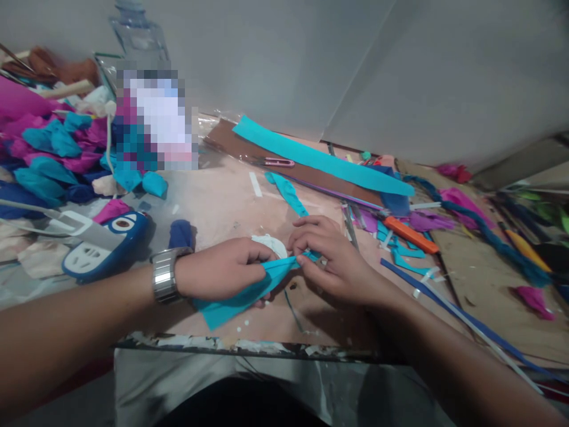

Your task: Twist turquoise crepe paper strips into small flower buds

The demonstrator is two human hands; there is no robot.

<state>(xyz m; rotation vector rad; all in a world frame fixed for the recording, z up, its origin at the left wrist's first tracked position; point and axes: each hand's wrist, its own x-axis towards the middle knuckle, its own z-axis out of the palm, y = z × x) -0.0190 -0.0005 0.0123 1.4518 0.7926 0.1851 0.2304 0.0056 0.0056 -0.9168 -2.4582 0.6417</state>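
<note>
A strip of turquoise crepe paper (242, 300) stretches between my two hands over the front of the table. My left hand (224, 267), with a metal watch at the wrist, grips its wide part, and the loose end hangs out below the palm. My right hand (326, 255) pinches the narrow, gathered end between thumb and fingers. Just behind the hands lies a round white piece (269, 242), partly hidden by them. A twisted turquoise piece (291, 194) rests on the table beyond my right fingers.
Pink, blue and turquoise crumpled pieces (53, 142) heap at the left, near a blue-and-white power strip (106, 246). Behind lie a long turquoise strip (320, 157) and pink-handled snips (279, 162). An orange cutter (411, 234) and paper scraps lie at right.
</note>
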